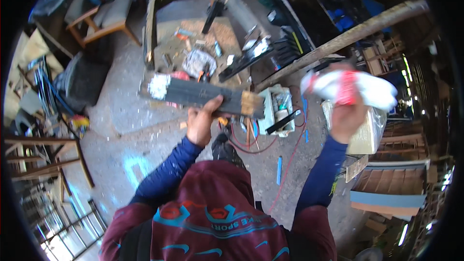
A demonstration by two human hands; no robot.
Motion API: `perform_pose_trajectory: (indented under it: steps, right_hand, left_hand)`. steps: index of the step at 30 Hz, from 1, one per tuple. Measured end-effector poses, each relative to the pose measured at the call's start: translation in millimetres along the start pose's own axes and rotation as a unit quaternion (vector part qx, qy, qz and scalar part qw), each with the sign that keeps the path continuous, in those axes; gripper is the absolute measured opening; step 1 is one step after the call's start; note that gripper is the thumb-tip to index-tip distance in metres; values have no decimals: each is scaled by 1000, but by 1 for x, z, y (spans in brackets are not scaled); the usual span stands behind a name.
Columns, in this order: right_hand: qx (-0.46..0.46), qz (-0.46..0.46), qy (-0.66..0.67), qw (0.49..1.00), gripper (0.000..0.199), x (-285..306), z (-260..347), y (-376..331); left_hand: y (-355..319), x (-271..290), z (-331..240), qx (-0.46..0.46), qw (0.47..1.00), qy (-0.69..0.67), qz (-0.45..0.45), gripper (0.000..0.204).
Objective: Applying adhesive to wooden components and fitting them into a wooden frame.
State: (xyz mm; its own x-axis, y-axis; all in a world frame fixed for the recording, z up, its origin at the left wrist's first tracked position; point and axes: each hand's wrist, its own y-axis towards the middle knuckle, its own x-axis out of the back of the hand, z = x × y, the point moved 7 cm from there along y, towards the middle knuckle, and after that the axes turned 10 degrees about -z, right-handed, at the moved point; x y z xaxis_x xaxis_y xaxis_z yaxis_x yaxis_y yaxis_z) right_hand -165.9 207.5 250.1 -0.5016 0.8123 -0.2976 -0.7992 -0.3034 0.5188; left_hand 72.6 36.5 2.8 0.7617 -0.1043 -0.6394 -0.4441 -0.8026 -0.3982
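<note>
My left hand [200, 122] grips a dark, flat wooden board [198, 93] by its near edge, thumb on top. White stuff covers the board's left end, and a patch of bare yellowish wood shows near its right end. Off to the right, my raised right hand [347, 122] is closed around a white, bottle-like thing with a red band [374, 89]. Motion blurs that thing, so its exact kind is unclear. The two held things are apart.
Beyond the board, a worktop framed in wood [151, 34] carries a crumpled white cloth [199, 63], tools and shavings. A pale crate [289, 129] and red hose [290, 157] lie on the floor. A cushioned chair [108, 14] stands far left; a long pole [357, 34] slants across the right.
</note>
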Motion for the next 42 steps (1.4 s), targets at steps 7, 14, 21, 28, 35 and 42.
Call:
perform_pose_trajectory:
  steps: [7, 14, 21, 28, 35, 42]
  right_hand:
    - [-12, 68, 92, 993, 70, -32, 9, -19]
    - [57, 135, 125, 981, 34, -12, 83, 6]
    - [-143, -26, -17, 989, 27, -22, -54, -39]
    - [-156, -46, 18, 987, 28, -39, -74, -25]
    - [-190, -24, 107, 976, 35, -49, -73, -19]
    - [-152, 3, 35, 988, 33, -55, -61, -24]
  left_hand:
    - [-5, -12, 28, 61, 995, 67, 46, 27]
    - [-9, -11, 36, 71, 991, 92, 59, 28]
    - [1, -43, 14, 20, 995, 64, 80, 30]
    - [-6, -52, -9, -8, 997, 30, 68, 26]
    - [-17, -47, -22, -85, 994, 50, 40, 25]
    - [-22, -48, -26, -57, 997, 27, 53, 21]
